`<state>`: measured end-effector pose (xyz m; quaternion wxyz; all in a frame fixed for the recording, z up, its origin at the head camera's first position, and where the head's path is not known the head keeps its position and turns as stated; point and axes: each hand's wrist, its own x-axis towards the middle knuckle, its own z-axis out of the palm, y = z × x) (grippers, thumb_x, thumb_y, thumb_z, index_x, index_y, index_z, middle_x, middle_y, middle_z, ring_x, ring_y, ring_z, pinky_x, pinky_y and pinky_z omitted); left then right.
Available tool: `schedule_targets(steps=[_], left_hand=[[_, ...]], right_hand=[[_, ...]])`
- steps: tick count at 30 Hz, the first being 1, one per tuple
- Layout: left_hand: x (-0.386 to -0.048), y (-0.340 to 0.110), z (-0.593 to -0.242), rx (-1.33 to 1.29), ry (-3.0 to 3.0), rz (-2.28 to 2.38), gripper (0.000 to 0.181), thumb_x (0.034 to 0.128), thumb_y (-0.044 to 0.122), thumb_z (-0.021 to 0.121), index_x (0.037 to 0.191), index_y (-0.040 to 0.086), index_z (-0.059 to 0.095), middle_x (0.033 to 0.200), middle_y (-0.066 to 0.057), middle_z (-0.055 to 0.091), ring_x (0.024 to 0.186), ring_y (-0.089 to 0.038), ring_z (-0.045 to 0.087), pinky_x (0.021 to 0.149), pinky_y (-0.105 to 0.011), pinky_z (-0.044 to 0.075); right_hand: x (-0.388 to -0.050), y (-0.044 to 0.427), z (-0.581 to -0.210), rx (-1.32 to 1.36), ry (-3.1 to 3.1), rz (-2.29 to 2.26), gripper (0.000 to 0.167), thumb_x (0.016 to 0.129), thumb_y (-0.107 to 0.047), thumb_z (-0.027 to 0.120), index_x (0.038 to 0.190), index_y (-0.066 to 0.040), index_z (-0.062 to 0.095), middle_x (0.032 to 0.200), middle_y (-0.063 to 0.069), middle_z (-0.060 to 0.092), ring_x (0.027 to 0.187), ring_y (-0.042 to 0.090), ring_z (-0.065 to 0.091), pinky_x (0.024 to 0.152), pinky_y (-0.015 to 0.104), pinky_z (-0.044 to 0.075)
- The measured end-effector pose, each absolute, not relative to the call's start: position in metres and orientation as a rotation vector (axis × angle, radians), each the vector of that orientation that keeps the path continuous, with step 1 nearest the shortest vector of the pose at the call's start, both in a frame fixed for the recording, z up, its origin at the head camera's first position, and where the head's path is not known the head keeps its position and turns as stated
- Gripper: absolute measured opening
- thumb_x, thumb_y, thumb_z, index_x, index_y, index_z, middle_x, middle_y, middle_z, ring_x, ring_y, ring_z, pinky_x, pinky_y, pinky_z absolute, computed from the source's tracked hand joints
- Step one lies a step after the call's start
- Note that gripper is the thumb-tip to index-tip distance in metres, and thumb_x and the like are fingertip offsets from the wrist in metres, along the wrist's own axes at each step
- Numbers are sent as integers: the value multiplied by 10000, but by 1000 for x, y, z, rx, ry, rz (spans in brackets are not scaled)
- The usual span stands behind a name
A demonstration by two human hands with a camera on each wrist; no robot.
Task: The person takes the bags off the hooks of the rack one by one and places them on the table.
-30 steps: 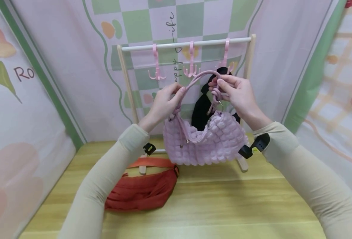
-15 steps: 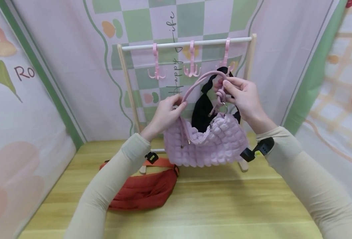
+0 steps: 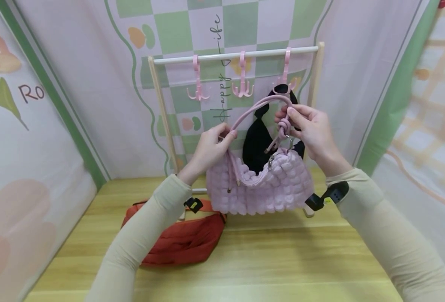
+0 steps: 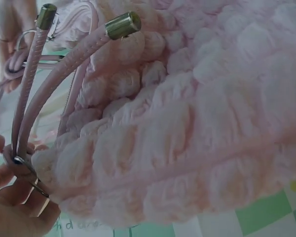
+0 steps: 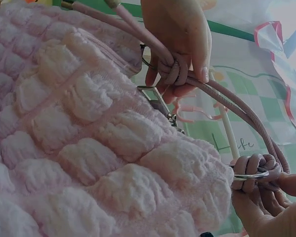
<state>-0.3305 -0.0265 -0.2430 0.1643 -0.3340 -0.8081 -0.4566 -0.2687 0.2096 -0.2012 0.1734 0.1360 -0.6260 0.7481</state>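
Note:
A puffy pink bag [image 3: 260, 193] hangs in the air from its looped cord handle [image 3: 260, 102], in front of the rack. My left hand [image 3: 211, 149] pinches the handle's left end near its knot and ring. At the right end, my right hand [image 3: 313, 130] grips the cord just by the other knot [image 3: 284, 124]. In the left wrist view, fingers of the left hand [image 4: 19, 202] curl round the knot beside a metal ring. The right wrist view shows the right hand [image 5: 271, 212] holding its knot and ring at the lower right.
Pink hooks [image 3: 242, 86] hang from the rack's white bar [image 3: 218, 57]. A black bag [image 3: 256, 144] hangs at the right hook, behind the pink bag. A red bag [image 3: 188, 241] lies on the wooden table [image 3: 283, 260] at front left, partly behind my left sleeve.
Both hands have lowered the pink bag's handle slightly, the right hand also shifting right. The left hand has moved down from the top of the strap. The red bag and hooks look unmoved.

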Motion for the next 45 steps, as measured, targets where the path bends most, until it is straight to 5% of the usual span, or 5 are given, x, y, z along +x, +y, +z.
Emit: schedule_targets(steps=[11, 20, 38, 45], left_hand=[[-325, -28, -244, -924, -2314, -1364, 190, 969, 262, 535, 943, 109, 645, 869, -28, 662, 817, -145, 618, 696, -252, 475], [-319, -30, -243, -899, -2355, -1436, 204, 971, 283, 534, 926, 119, 647, 868, -7, 658, 766, -127, 539, 665, -247, 428], [-308, -29, -239, -962, -2420, -1621, 205, 964, 256, 552, 927, 78, 647, 826, -39, 648, 719, -151, 528, 622, -234, 418], [-306, -32, -237, -982, -2478, -1743, 183, 966, 240, 551, 948, 74, 625, 953, -109, 690, 788, -174, 530, 653, -251, 422]], right_hand=[[-269, 215, -216, 384, -1764, 2158, 288, 920, -187, 601, 1076, 54, 618, 879, 49, 713, 795, 134, 695, 651, 203, 560], [-268, 215, -225, 359, -1728, 2171, 219, 927, -180, 589, 1031, 7, 637, 861, 41, 711, 736, 115, 668, 645, 198, 556], [-271, 217, -241, 416, -1692, 2170, 234, 978, -196, 481, 1071, 18, 505, 886, 50, 626, 715, 85, 627, 698, 264, 577], [-270, 222, -246, 438, -1722, 2157, 227, 974, -212, 496, 1051, 0, 520, 888, 38, 619, 770, 92, 659, 683, 237, 571]])
